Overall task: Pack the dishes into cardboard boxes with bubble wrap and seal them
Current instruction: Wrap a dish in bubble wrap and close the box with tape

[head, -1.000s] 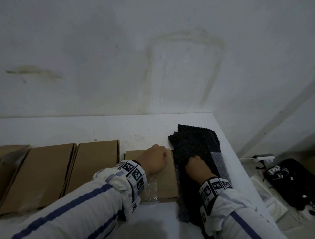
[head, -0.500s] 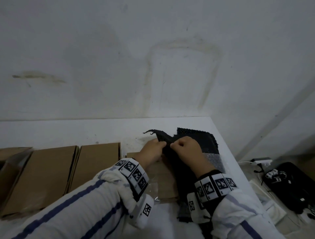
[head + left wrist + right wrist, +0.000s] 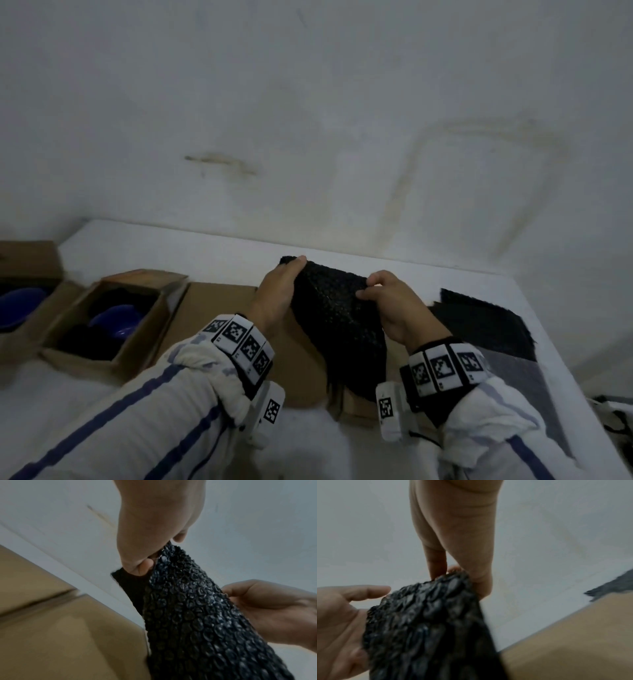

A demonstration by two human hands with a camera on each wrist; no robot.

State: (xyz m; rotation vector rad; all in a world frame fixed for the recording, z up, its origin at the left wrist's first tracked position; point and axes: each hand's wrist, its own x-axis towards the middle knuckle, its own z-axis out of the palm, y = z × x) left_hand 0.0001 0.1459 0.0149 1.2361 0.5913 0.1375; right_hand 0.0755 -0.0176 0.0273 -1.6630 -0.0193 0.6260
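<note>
Between our two hands hangs a sheet of black bubble wrap (image 3: 337, 318), lifted clear of the bench (image 3: 404, 274) and drooping over the flat cardboard (image 3: 219, 308) beneath. Our left hand (image 3: 277, 294) grips the sheet's far left corner, thumb on top and fingers (image 3: 140, 566) curled under it; our right hand (image 3: 394, 305) pinches the upper right edge between thumb and fingers (image 3: 436, 561), as the right wrist view shows plainly.

We judge the step in hand to be taking a fresh piece of wrap and spreading it for the next dish. The next move, we think, calls for drawing the hands apart to open the sheet flat, then carrying it left toward the open box (image 3: 106, 318), well beyond our left fingers, where a blue bowl (image 3: 116, 320) already sits amid dark padding. A second blue dish (image 3: 20, 305) shows in another box at the far left edge. The wrap is limp and will sag and fold on itself unless kept taut.

To the right of our right fingers lies the remaining stack of dark wrap (image 3: 479, 322).

Half a second ago both hands were close together at one raised corner; now they have moved apart and the sheet is off the stack. Our view has also swung left, bringing the open boxes into sight.
</note>
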